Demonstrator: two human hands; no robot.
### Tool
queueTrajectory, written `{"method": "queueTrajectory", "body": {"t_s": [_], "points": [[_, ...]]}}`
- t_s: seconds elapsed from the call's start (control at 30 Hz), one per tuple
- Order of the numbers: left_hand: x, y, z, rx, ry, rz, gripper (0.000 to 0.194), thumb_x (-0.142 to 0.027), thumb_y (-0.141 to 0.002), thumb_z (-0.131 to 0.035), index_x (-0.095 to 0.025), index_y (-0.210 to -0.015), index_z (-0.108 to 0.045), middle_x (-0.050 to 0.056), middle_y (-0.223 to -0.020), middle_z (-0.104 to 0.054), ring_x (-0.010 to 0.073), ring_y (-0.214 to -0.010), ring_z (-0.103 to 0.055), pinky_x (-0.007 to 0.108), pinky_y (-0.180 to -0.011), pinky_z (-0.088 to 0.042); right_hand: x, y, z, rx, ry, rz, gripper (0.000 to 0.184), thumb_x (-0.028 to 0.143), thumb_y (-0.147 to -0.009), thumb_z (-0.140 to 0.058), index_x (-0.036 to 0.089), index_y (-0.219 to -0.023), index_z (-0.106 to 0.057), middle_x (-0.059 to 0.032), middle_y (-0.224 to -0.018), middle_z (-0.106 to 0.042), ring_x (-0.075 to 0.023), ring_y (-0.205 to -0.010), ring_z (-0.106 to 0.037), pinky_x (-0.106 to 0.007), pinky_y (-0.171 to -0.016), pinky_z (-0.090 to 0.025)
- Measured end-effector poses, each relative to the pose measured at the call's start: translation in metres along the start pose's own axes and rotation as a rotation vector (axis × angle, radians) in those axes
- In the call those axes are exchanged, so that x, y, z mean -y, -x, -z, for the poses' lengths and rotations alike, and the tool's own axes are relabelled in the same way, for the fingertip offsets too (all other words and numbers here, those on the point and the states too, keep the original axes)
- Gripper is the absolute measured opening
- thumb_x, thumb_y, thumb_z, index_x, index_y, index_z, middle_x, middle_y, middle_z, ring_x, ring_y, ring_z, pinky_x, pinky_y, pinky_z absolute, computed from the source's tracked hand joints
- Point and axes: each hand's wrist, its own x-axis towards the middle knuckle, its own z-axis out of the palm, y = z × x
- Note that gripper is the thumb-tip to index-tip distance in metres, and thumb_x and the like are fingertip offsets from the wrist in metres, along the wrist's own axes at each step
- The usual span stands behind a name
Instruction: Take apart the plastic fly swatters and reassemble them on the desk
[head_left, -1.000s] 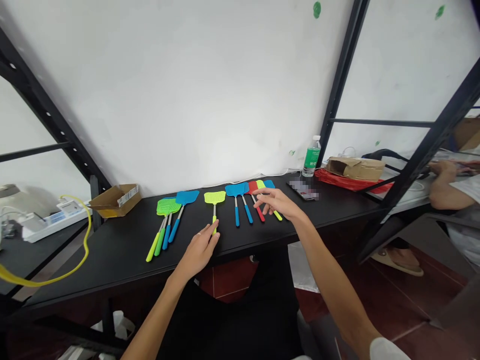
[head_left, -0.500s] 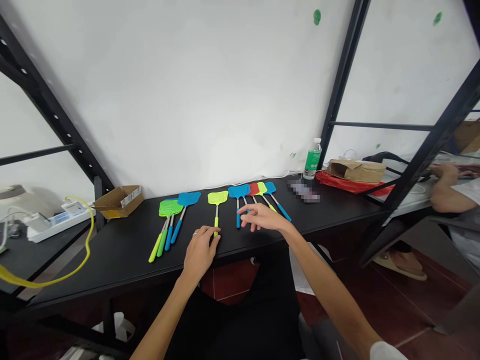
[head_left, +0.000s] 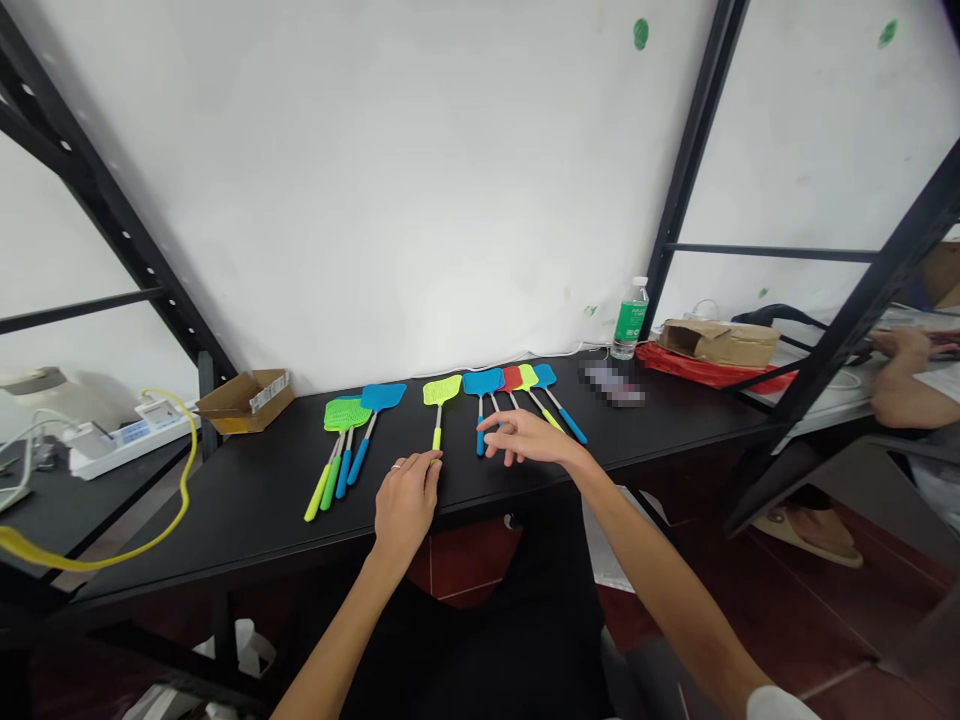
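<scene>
My left hand [head_left: 405, 500] is closed on the handle end of a yellow fly swatter [head_left: 442, 391], whose mesh head points toward the wall. My right hand [head_left: 525, 435] hovers with fingers loosely apart above the handles of the right-hand swatters, holding nothing. Beneath and behind it are a blue fly swatter [head_left: 481, 382], a red fly swatter [head_left: 511, 378], another yellow one [head_left: 528, 376] and a further blue one [head_left: 544, 376]; some handles are hidden by the hand. To the left, overlapping, lie a green fly swatter [head_left: 347, 413], a blue swatter [head_left: 383, 396] and others.
All swatters lie on a black table [head_left: 247, 500] against a white wall. An open cardboard box [head_left: 247, 402] stands at left, near a power strip [head_left: 135, 440] and yellow cable [head_left: 184, 480]. A water bottle [head_left: 630, 320] and torn carton [head_left: 720, 342] are at right. Another person's arm [head_left: 904, 380] shows far right.
The view has shifted slightly. My left thumb and fingers have drawn together on the yellow swatter's handle end, and the swatter has turned a little. My right hand keeps nearly the same pose.
</scene>
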Motion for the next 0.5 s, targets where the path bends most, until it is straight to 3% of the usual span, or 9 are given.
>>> {"method": "queueTrajectory", "body": {"t_s": [0.5], "points": [[-0.0041, -0.0008, 0.0026, 0.068, -0.017, -0.098, 0.035, -0.029, -0.101, -0.038, -0.025, -0.124, -0.063, 0.007, -0.119, -0.071, 0.0269, -0.112, -0.061, 0.041, -0.091, -0.047, -0.0010, -0.0027, -0.0049, 0.012, 0.003, 0.004, 0.039, 0.041, -0.094, -0.058, 0.016, -0.124, -0.062, -0.0081, -0.095, -0.076, -0.0116, -0.059, -0.066, -0.020, -0.049, -0.047]]}}
